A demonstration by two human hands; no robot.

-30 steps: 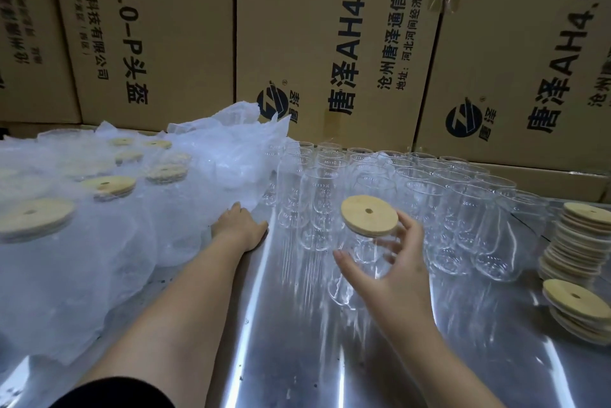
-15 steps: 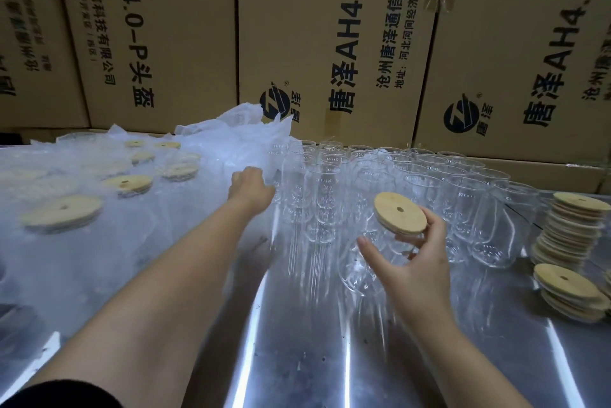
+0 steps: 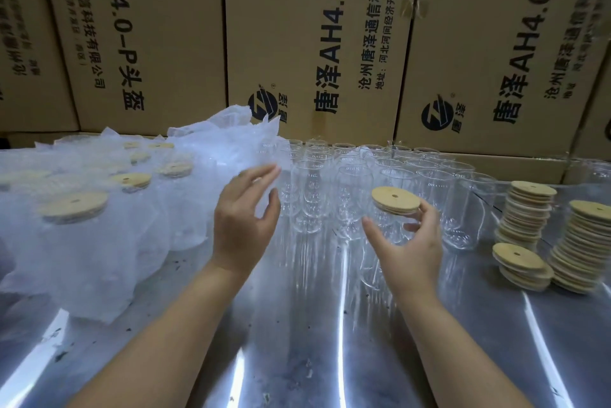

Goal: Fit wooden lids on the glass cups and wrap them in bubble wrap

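Note:
My right hand (image 3: 410, 252) grips a clear glass cup (image 3: 385, 230) that carries a round wooden lid (image 3: 395, 200), held just above the metal table (image 3: 297, 325). My left hand (image 3: 246, 219) is raised at the right edge of the bubble wrap pile (image 3: 228, 146). Its fingers are spread and loosely curved, with thumb and fingers apart. A blurred translucent sheet shows between them. Behind both hands stand rows of empty glass cups (image 3: 350, 176).
Several wrapped cups with lids (image 3: 76, 207) lie under bubble wrap on the left. Stacks of wooden lids (image 3: 529, 212) (image 3: 590, 242) stand at the right, with a short stack (image 3: 519, 262) in front. Printed cardboard boxes (image 3: 317, 44) wall off the back.
My left hand left the table, reached into the bubble wrap pile and has now come back up with its fingers spread. My right hand moved the lidded cup slightly right.

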